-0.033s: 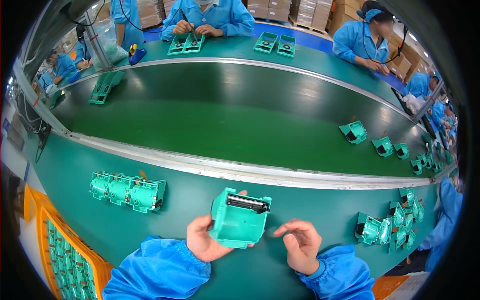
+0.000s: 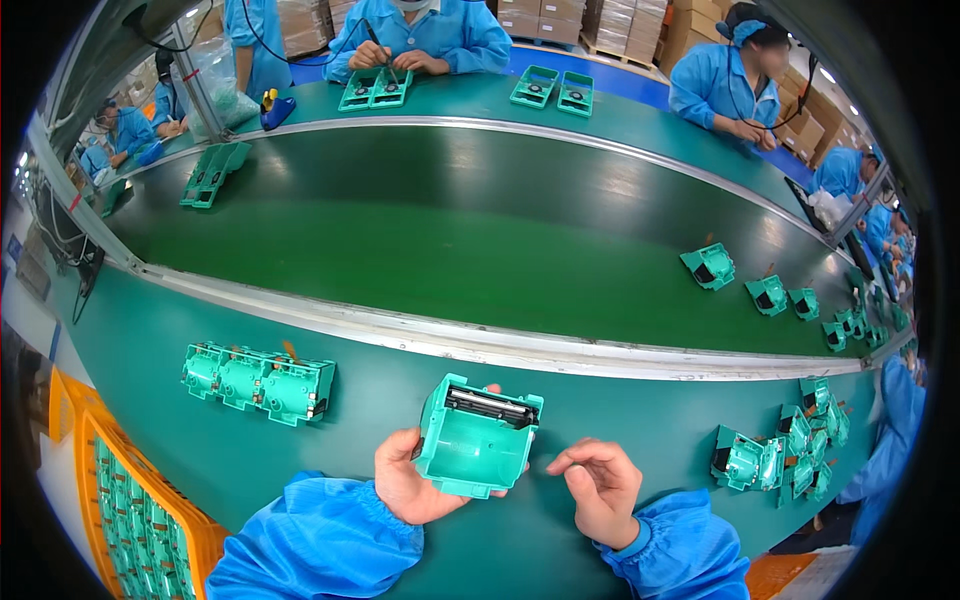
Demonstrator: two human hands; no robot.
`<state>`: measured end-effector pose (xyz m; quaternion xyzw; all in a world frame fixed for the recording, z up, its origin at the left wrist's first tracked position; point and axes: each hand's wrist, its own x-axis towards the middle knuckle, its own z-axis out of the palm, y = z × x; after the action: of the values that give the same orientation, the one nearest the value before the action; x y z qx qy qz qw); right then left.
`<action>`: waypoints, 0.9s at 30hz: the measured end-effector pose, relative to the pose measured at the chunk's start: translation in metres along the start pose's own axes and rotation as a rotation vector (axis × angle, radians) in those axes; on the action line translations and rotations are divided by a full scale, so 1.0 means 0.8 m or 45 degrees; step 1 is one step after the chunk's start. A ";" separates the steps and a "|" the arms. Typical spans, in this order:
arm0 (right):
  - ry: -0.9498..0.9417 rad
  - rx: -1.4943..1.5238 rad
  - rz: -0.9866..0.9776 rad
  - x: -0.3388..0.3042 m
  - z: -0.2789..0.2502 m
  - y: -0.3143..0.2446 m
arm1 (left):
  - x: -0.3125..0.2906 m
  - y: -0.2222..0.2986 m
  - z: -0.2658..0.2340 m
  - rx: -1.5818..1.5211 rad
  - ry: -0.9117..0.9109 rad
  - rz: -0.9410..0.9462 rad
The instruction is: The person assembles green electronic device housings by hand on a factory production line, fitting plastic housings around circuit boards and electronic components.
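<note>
My left hand (image 2: 410, 480) is closed round a green plastic housing (image 2: 475, 455), gripping it by its left side and from behind. Its hollow inside faces up toward me, and a black bar with a shiny metal roller (image 2: 490, 405) runs along its upper edge. Some fingertips show behind the top rim; the rest are hidden by the housing. To the right, apart from it, my right hand (image 2: 602, 485) hovers over the green table with fingers loosely bent and thumb apart, nothing visible in it.
Left on the table stands a row of green housings (image 2: 258, 383); more housings (image 2: 742, 458) cluster at right. Beyond a metal rail (image 2: 480, 345) lies a green conveyor belt (image 2: 400, 240) carrying several parts. An orange crate (image 2: 200, 530) filled with parts sits lower left. Co-workers (image 2: 420, 40) work across the belt.
The housing in my left hand has tipped slightly, so a little more of its inside shows. My right hand has hardly moved.
</note>
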<state>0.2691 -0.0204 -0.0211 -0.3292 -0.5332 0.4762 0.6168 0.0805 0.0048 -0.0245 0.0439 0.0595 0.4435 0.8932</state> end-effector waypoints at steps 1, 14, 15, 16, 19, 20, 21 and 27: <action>-0.041 -0.046 0.044 0.000 -0.001 0.002 | -0.002 0.001 -0.002 0.046 0.044 -0.018; -0.020 -0.119 0.299 0.003 0.000 0.005 | -0.022 0.029 0.057 2.375 0.449 0.637; 0.013 -0.171 0.320 0.004 0.004 0.004 | -0.026 0.028 0.053 2.761 0.661 0.826; -0.014 -0.158 0.319 0.003 0.006 0.005 | -0.032 0.031 0.051 2.765 0.694 0.842; -0.048 -0.217 0.291 0.002 0.007 0.006 | -0.044 0.042 0.034 3.134 1.136 0.862; -0.045 -0.223 0.298 0.002 0.008 0.006 | -0.045 0.043 0.030 3.130 1.154 0.872; -0.038 -0.232 0.306 0.002 0.008 0.005 | -0.044 0.043 0.028 3.174 1.236 0.885; -0.066 -0.197 0.296 0.003 -0.001 0.006 | -0.038 0.052 0.013 3.155 1.464 0.848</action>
<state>0.2691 -0.0162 -0.0248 -0.4231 -0.5424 0.5101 0.5163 0.0308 0.0056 -0.0064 0.6187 0.7454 0.2475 -0.0189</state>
